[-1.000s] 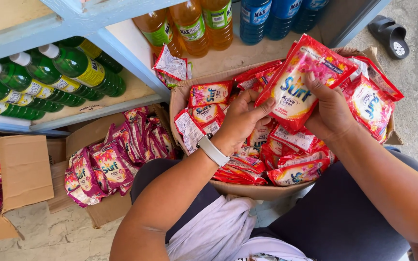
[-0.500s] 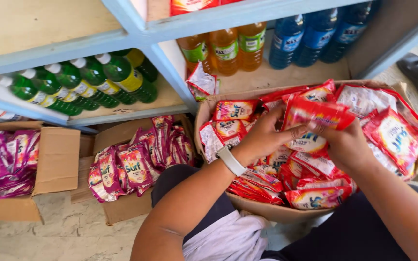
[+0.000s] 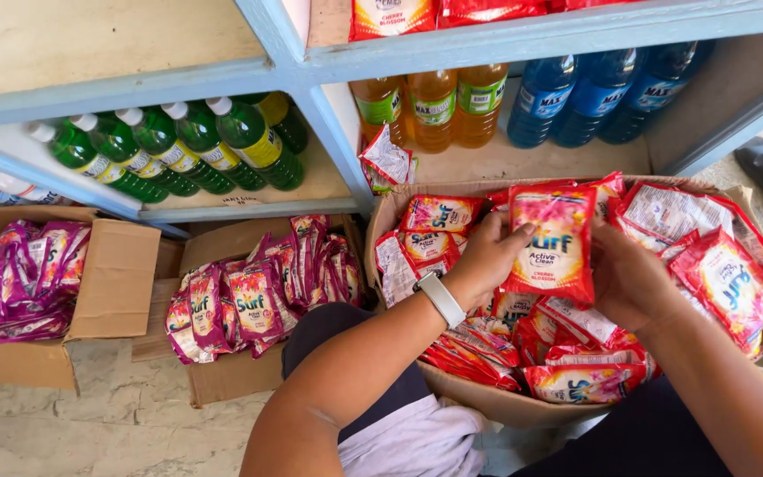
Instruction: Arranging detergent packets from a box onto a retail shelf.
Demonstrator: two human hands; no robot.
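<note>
Both hands, left hand and right hand, closed on red sachet above cardboard box, pale stone floor below.

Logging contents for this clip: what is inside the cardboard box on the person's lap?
The cardboard box holds a loose heap of red sachets. The left hand and right hand hold up a red sachet pack above them. The box bottom and lower layers are covered.

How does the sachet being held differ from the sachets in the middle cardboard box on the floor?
The held sachet is red; the sachets in the middle box are purple. The held one is upright between the left hand and right hand, above a box of red packs; the purple ones lean together in rows, untouched. Both are small flat pouches of similar design.
</note>
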